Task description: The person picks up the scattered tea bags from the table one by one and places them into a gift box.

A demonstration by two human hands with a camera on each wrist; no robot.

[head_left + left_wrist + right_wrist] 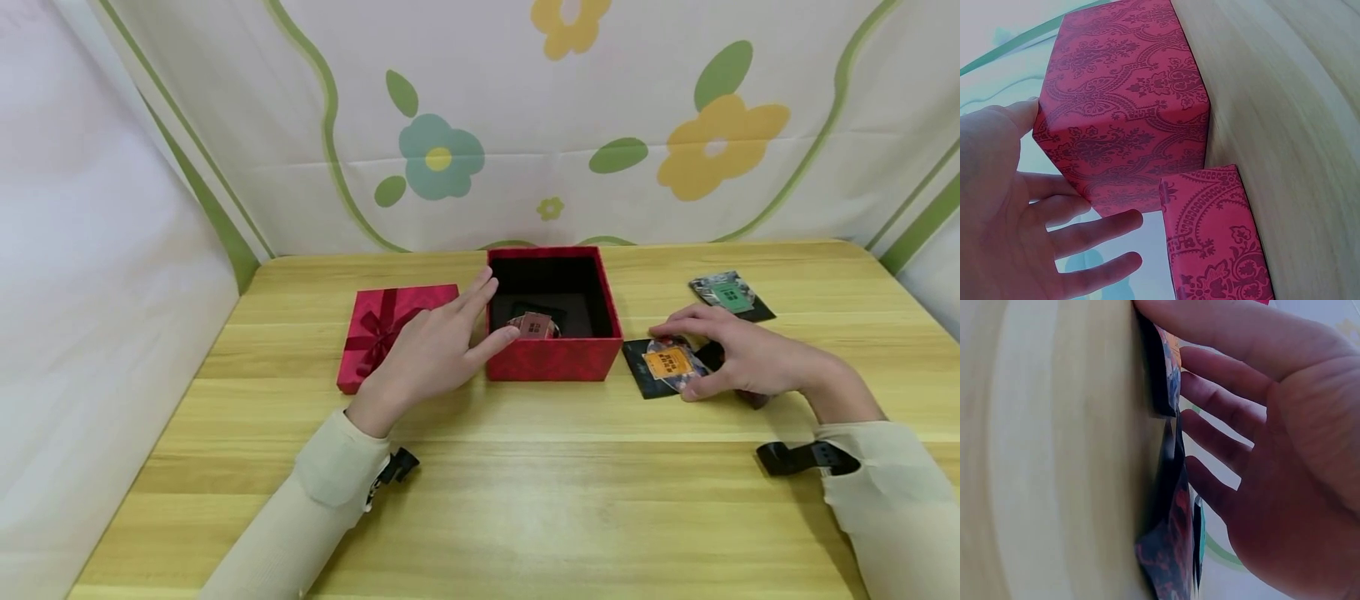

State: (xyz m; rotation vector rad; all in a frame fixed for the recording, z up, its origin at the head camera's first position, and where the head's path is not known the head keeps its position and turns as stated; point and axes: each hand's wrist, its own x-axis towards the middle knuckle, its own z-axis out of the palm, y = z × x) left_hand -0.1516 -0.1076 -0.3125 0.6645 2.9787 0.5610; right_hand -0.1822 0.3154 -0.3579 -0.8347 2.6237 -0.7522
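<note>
A red patterned gift box (553, 360) stands without its lid, its dark inside facing up. In it lies a small flat packet with a reddish-brown label (536, 325). My left hand (438, 346) is at the box's left side, fingers extended, with fingertips and thumb right at the rim. My right hand (757, 354) spans a flat dark packet with an orange label (667, 363), thumb at its near edge and fingers at its far edge. In the right wrist view, another dark packet with red patterning (1175, 550) lies below the palm, mostly hidden in the head view.
The box's red lid (367, 333) with a dark red ribbon bow lies left of the box, partly behind my left hand. A packet with a green label (731, 296) lies at the back right of the wooden table (540, 500). A floral curtain (517, 117) hangs behind.
</note>
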